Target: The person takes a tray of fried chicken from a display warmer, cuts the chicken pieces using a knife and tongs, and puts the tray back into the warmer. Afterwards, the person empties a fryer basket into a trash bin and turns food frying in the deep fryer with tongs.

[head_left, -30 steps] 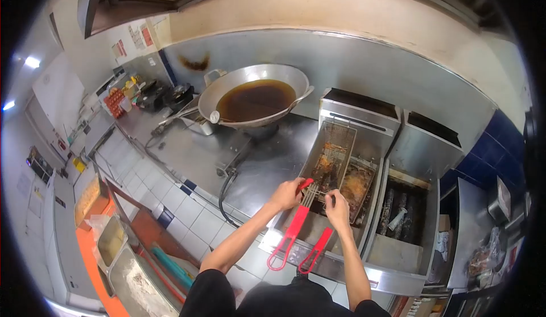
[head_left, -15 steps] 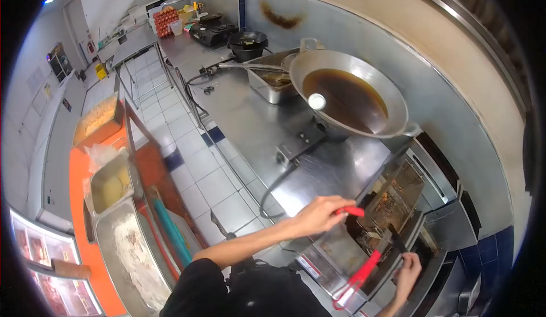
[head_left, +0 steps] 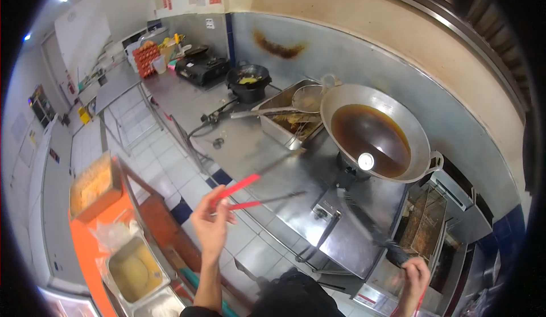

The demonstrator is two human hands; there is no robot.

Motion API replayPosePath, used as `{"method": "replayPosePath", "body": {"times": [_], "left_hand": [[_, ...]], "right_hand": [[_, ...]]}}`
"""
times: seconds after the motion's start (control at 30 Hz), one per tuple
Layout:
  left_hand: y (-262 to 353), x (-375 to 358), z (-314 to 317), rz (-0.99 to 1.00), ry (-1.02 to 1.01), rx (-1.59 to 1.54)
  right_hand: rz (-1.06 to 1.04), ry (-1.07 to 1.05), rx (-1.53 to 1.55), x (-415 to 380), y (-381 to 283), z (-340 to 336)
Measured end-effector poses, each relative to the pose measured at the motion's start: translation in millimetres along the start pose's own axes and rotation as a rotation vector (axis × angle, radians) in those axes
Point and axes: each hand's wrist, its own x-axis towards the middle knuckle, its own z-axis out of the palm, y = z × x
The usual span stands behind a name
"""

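My left hand point(head_left: 210, 226) is closed round the red grips of a pair of tongs point(head_left: 242, 187). Their two dark arms are spread apart and point right over the steel counter. In my right hand point(head_left: 416, 276), fingers wrapped round its lower end, is a long black utensil point(head_left: 372, 229), blurred by motion, that slants up and left toward the burner. Beyond it stands a large wok point(head_left: 422, 126) of dark oil, with a round dial thermometer point(head_left: 366, 161) at its near rim.
A steel pan point(head_left: 272, 124) with a strainer point(head_left: 307, 99) across it stands left of the wok. Fryer baskets point(head_left: 424, 217) sit at the right. On the orange table point(head_left: 85, 243) at the left are a tray of crumbs point(head_left: 95, 187) and a pan of yellowish liquid point(head_left: 135, 268).
My left hand has swung left and up, away from the fryer, with the red tongs. My right hand has lifted the black utensil over the counter. The view has turned upward and left.
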Motion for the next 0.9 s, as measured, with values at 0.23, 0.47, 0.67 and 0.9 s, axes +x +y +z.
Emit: {"method": "replayPosePath", "body": {"times": [0.23,0.47,0.67,0.9], "left_hand": [[-18.4,134.6,28.0,0.166,0.141,0.118],[-55.7,272.8,97.8,0.202,0.128,0.125],[-191.8,386.4,146.7,0.015,0.068,0.048],[-353.4,441.3,155.2,-0.303,-0.165,-0.262]], "right_hand": [[0.009,-0.262,0.165,68.3,35.6,192.4],[0.054,-0.26,0.302,163.7,84.8,355.4],[0.112,-0.189,0.08,226.8,142.5,454.7],[-0.012,-0.267,-0.052,243.2,166.7,485.5]]}}
